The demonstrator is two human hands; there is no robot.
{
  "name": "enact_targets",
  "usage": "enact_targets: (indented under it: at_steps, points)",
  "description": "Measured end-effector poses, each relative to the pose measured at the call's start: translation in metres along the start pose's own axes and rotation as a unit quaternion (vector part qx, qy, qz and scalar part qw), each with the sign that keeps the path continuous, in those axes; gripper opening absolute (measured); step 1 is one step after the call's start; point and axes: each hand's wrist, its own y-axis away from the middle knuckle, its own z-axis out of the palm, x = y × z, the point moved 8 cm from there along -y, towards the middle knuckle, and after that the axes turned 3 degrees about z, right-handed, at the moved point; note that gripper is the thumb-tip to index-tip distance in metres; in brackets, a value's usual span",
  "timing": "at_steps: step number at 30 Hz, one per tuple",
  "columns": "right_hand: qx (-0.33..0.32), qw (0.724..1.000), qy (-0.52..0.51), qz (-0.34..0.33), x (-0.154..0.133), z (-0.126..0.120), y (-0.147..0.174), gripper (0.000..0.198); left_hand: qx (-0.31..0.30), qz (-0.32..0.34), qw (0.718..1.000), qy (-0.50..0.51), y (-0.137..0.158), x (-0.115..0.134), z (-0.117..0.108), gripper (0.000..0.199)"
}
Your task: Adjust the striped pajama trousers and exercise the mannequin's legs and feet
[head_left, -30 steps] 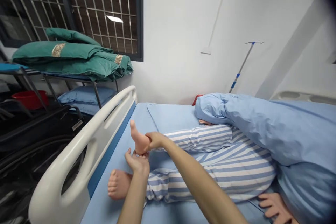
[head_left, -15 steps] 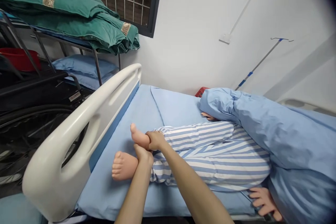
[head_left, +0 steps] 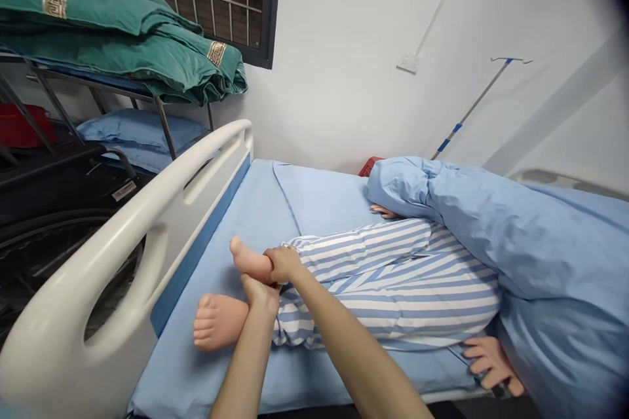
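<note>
A manikin in blue-and-white striped trousers [head_left: 393, 301] lies on the bed, its upper part under a blue quilt [head_left: 521, 229]. My right hand [head_left: 285, 263] is wrapped round the ankle of its far foot [head_left: 249, 260] from above. Under the heel of that same foot, my left hand [head_left: 260, 293] is closed, its fingers mostly hidden. The near foot [head_left: 219, 321] rests beside my left forearm, toes up. One manikin hand [head_left: 494, 363] lies at the near mattress edge, and another [head_left: 384, 211] pokes out from the quilt on the far side.
A white footboard [head_left: 147, 209] closes the bed's left end, with a wheelchair [head_left: 59, 190] beyond it. Green folded bedding [head_left: 122, 39] lies on a rack above blue pillows [head_left: 142, 131]. An IV pole [head_left: 472, 108] stands by the wall near a red object [head_left: 369, 165].
The camera view has shifted, so the bed and footboard appear a little farther left. Both hands keep their hold on the far foot, with no clear movement of the leg.
</note>
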Motion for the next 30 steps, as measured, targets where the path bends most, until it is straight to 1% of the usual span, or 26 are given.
enact_targets:
  at_steps: [2, 5, 11, 13, 15, 18, 21, 24, 27, 28, 30]
  points:
    - [0.002, 1.000, 0.002, -0.001, 0.000, 0.000, 0.000, 0.053, 0.020, -0.012, 1.000, 0.019, 0.001, -0.002, -0.001, 0.046]
    - [0.020, 1.000, 0.003, -0.001, -0.001, -0.003, 0.001, 0.053, 0.025, -0.028, 0.999, 0.026, 0.005, -0.005, 0.002, 0.047]
    - [0.010, 1.000, 0.008, 0.000, 0.000, -0.003, 0.001, 0.051, -0.003, -0.013, 1.000, 0.011, 0.008, -0.005, 0.002, 0.047]
    - [0.019, 1.000, 0.005, -0.007, 0.000, -0.011, 0.001, 0.054, -0.045, 0.001, 0.999, 0.000, 0.010, -0.004, 0.005, 0.051]
    - [0.020, 1.000, -0.003, -0.010, 0.002, -0.023, 0.002, 0.058, -0.119, 0.014, 0.993, -0.004, 0.015, -0.002, 0.011, 0.052]
    - [-0.011, 0.999, -0.031, -0.024, 0.004, -0.043, 0.006, 0.061, -0.202, 0.026, 0.979, 0.000, 0.031, 0.003, 0.018, 0.047]
    - [-0.030, 0.997, -0.051, -0.045, 0.003, -0.070, 0.018, 0.061, -0.256, 0.055, 0.965, 0.008, 0.055, 0.015, 0.029, 0.042]
    - [0.000, 0.995, -0.069, -0.070, 0.004, -0.110, 0.038, 0.060, -0.297, 0.081, 0.952, -0.001, 0.088, 0.028, 0.051, 0.044]
    - [0.031, 0.985, -0.139, -0.099, 0.012, -0.162, 0.067, 0.058, -0.339, 0.110, 0.934, -0.017, 0.132, 0.040, 0.087, 0.046]
    - [0.035, 0.977, -0.177, -0.117, 0.015, -0.181, 0.078, 0.057, -0.360, 0.127, 0.924, -0.025, 0.149, 0.044, 0.101, 0.047]
    - [0.038, 0.949, -0.263, -0.172, 0.020, -0.219, 0.100, 0.051, -0.408, 0.166, 0.896, -0.051, 0.185, 0.051, 0.132, 0.047]
